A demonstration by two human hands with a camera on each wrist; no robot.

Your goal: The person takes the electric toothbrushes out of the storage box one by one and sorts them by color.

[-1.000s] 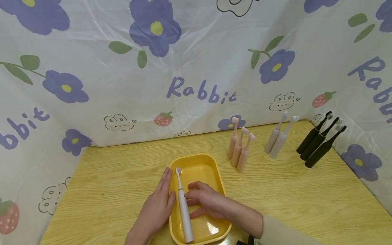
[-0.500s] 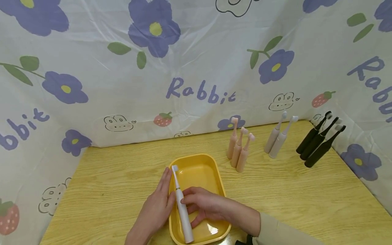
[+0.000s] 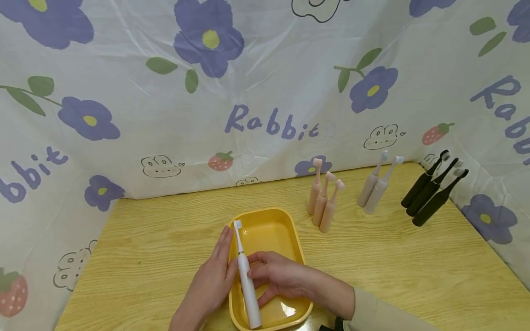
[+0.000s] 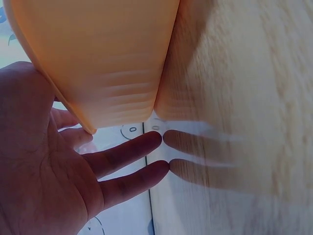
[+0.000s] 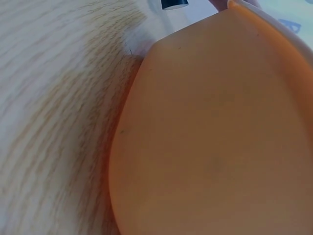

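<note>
From the head view, a pale wood-grain table [image 3: 414, 266] sits inside glossy flower-print sheeting [image 3: 265, 92]; the right hand [image 3: 275, 278] curls around a smooth white electric toothbrush [image 3: 247, 280] lying along the left rim of a rounded yellow plastic tray [image 3: 290, 230], while the left hand [image 3: 213, 280] rests flat against the tray's outer wall. The left wrist view shows straight fingers [image 4: 127, 154] beside the tray's matte wall [image 4: 98, 58] (its bottom edge on the wood). The right wrist view shows only tray [image 5: 215, 132] and table grain [image 5: 54, 112].

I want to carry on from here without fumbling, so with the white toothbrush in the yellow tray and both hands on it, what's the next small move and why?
Probably lift the white toothbrush straight up out of the yellow tray. The right hand already grips its handle, its head pokes over the tray's far left rim, and the left hand lies flat against the tray's outer wall, steadying it.
</note>
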